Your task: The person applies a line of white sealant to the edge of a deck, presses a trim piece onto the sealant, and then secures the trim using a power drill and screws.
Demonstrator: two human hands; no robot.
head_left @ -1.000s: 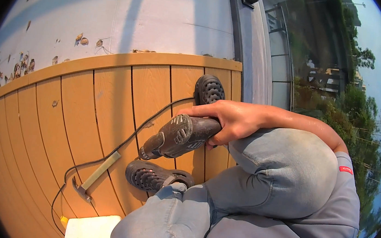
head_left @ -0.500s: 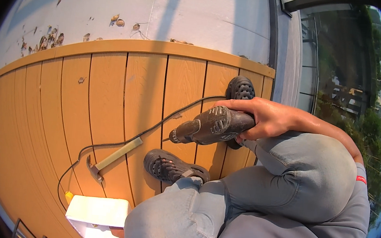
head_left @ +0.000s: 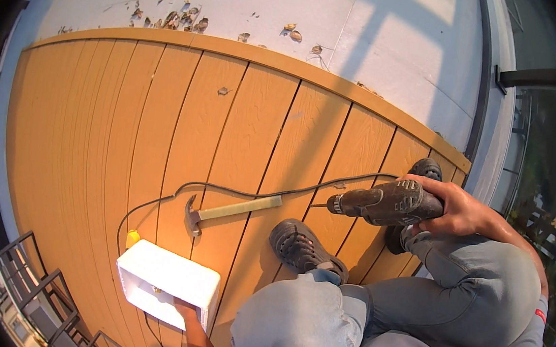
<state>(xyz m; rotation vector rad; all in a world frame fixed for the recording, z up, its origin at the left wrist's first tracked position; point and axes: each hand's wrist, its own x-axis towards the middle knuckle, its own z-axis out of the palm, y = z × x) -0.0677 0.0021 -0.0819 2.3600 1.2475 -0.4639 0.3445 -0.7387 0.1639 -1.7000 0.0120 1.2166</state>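
Note:
My right hand (head_left: 454, 209) is wrapped round the rear of a dark, worn power drill (head_left: 390, 204), held over my feet at the right. Its thin bit (head_left: 318, 206) points left. At lower left, my left hand (head_left: 186, 311) reaches into a white box (head_left: 170, 264) lying on its side. The box walls and glare partly cover its fingers, so I cannot tell whether they grip anything. A small brass-coloured bit (head_left: 157, 290) shows inside the box, just beyond the hand. Between box and drill lies a claw hammer (head_left: 237, 211) with a pale handle.
A dark cord (head_left: 235, 190) snakes over the orange plank deck (head_left: 140, 132), passing the hammer, to a yellow piece (head_left: 132, 238) beside the box. My dark clogs (head_left: 304, 247) rest on the planks. Dry leaves (head_left: 182, 18) litter the pale floor beyond. Black metal frames (head_left: 49, 292) stand lower left.
My view has swung left, so the scene sits further right. More of my left hand and its forearm now show at the box. The drill stays in my right hand.

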